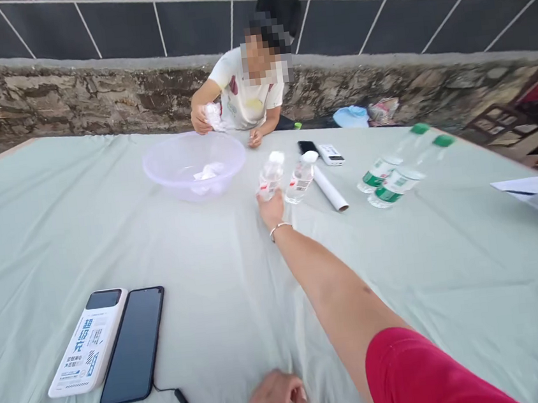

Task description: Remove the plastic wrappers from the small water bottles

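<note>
My right hand, with a bracelet at the wrist, reaches across the table and has its fingers around the lower part of a small clear bottle with a white cap. A second such bottle stands just to its right, and beside that lies a white roll. Close to my body at the bottom edge, my left hand rests on the cloth with its fingers curled in; nothing shows in it. A translucent purple basin with crumpled white material inside sits left of the bottles.
Across the table a person holds something white and crumpled over the basin. Two green-capped bottles stand at right. A power bank and a phone with a cord lie front left. Another phone and power bank lie farther back.
</note>
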Action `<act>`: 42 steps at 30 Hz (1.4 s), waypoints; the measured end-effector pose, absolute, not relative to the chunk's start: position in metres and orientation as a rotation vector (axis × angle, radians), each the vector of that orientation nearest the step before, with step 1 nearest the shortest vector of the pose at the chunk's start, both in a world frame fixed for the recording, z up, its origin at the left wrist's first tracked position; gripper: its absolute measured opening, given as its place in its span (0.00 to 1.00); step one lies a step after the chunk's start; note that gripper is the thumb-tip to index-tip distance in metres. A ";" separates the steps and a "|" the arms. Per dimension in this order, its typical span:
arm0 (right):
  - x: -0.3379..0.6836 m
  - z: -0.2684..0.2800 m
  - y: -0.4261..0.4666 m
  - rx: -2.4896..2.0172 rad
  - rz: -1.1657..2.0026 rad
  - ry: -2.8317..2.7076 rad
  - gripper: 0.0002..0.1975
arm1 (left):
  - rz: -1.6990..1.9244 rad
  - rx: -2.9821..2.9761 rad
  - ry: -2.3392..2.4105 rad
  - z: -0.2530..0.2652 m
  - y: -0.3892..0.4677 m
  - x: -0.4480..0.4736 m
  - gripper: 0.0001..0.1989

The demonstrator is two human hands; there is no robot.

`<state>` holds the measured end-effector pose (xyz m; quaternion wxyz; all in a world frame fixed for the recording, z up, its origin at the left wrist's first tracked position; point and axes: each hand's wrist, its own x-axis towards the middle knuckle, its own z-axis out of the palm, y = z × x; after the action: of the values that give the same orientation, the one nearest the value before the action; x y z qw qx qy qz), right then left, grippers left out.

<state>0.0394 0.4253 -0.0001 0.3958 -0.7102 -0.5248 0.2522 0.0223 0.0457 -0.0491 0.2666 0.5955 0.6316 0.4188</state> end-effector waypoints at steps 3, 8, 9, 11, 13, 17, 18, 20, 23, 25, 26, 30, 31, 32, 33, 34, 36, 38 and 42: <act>0.053 0.002 0.350 -1.672 0.705 -1.486 0.23 | 1.184 1.397 1.646 -0.039 0.049 0.015 0.10; 0.088 -0.001 0.205 -1.471 0.957 -1.639 0.20 | 1.449 0.966 1.699 -0.019 0.047 -0.011 0.12; 0.095 -0.001 0.178 -1.344 1.173 -1.625 0.21 | 1.504 0.875 1.718 -0.015 0.044 -0.017 0.14; 0.109 -0.002 0.128 -1.123 1.580 -1.522 0.24 | 1.553 0.747 1.687 -0.008 0.037 -0.026 0.19; 0.119 -0.001 0.088 -0.955 1.896 -1.348 0.25 | 1.493 0.652 1.535 -0.002 0.028 -0.030 0.24; 0.130 0.002 0.044 -0.700 2.245 -1.016 0.27 | 1.214 0.326 1.047 0.000 0.009 -0.020 0.26; 0.131 0.003 0.040 -0.674 2.292 -0.981 0.28 | 1.176 0.252 0.949 -0.001 0.004 -0.015 0.26; 0.132 0.008 0.035 -0.709 2.324 -1.017 0.29 | 1.141 0.147 0.795 -0.003 -0.002 -0.005 0.26; 0.135 0.021 0.032 -0.920 2.237 -1.355 0.30 | 1.092 0.088 0.579 -0.005 -0.008 0.003 0.28; 0.138 0.032 0.029 -1.049 2.046 -1.687 0.31 | 1.080 0.071 0.483 -0.005 -0.009 0.003 0.27; 0.141 0.037 0.028 -1.095 1.904 -1.838 0.32 | 1.085 0.060 0.454 -0.004 -0.009 0.002 0.27; 0.158 0.047 0.037 -1.386 1.255 -2.051 0.31 | 1.149 0.016 0.499 -0.001 -0.006 -0.006 0.24; 0.165 0.046 0.044 -1.514 1.094 -2.023 0.28 | 1.173 0.027 0.557 0.001 -0.005 -0.007 0.24; 0.172 0.044 0.052 -1.655 0.925 -1.977 0.26 | 1.207 0.051 0.626 0.002 -0.004 -0.008 0.22; 0.179 0.041 0.061 -1.795 0.755 -1.931 0.25 | 1.244 0.085 0.698 0.004 -0.003 -0.008 0.21; 0.186 0.037 0.069 -1.925 0.603 -1.899 0.25 | 1.277 0.123 0.760 0.006 -0.001 -0.007 0.21; 0.195 0.028 0.083 -2.115 0.418 -1.907 0.25 | 1.330 0.181 0.846 0.008 0.001 -0.005 0.22; 0.197 0.020 0.089 -2.194 0.378 -1.969 0.21 | 1.344 0.200 0.896 0.008 0.002 -0.003 0.24; 0.186 0.015 0.091 -2.112 0.462 -2.037 0.13 | 1.302 0.201 0.974 0.006 0.004 -0.001 0.26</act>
<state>0.1862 0.0908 0.0153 0.0853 -0.7084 -0.6833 0.1551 -0.0011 0.0037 0.0058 0.6826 0.0896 0.4345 0.5807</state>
